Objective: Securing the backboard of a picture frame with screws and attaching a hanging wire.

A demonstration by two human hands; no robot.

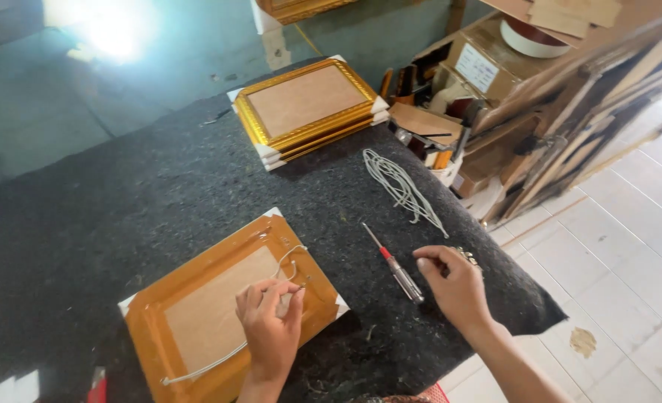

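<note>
Frame [219,313] lies face-down near the felt-covered table's [85,209] front edge: light, stiff, glossy golden moulding, best gripped by the rim. Left hand [270,322] pinches limp white cord [290,257] on its cardboard backing; right hand [456,282] curls over small metal bits beside a red-handled screwdriver [394,266]

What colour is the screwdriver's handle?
Clear with a red band near the shaft, on the screwdriver, head view.

surface: dark grey felt [122,194]
floor: pale tiles [622,246], right
wall: teal [196,45], far
light: bright glare [111,26], far left
clutter: cardboard boxes [487,60], far right
</note>
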